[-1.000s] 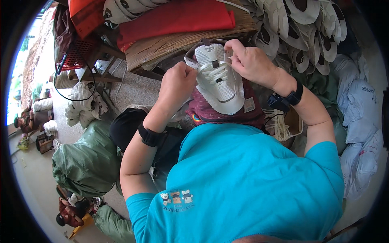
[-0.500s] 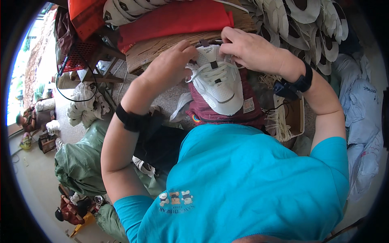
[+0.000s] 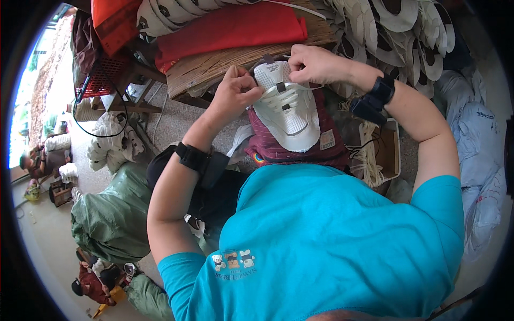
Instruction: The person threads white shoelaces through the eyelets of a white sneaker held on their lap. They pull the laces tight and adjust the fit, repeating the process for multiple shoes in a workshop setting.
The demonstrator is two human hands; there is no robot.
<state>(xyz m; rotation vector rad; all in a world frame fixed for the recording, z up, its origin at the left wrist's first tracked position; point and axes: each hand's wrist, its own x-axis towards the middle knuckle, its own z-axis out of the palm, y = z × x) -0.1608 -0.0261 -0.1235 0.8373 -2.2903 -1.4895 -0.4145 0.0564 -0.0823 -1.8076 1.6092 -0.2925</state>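
A white sneaker [image 3: 294,124] rests on a maroon striped cloth [image 3: 261,140] over my lap, its toe toward me. White shoelace [image 3: 284,99] crosses its front below the raised tongue [image 3: 272,74]. At the shoe's left edge, my left hand [image 3: 235,92] is closed, thumb and forefinger pinching the lace by the upper eyelets. My right hand [image 3: 316,65] is closed too, its fingertips pinched on the lace beside the tongue's right edge. The fingers partly hide the lace ends and the shoe's collar.
Ahead stands a wooden bench [image 3: 214,72] with red cloth [image 3: 235,32] and several stacked shoe uppers [image 3: 176,13]. More uppers [image 3: 412,32] hang at the far right. A box with pale laces [image 3: 372,160] sits right of my lap; a green sack [image 3: 112,214] lies left. Other people sit farther left.
My left hand has moved slightly right and turned, its thumb and forefinger now pinched toward the laces. My right hand has drawn slightly down beside the tongue. The shoe has barely moved.
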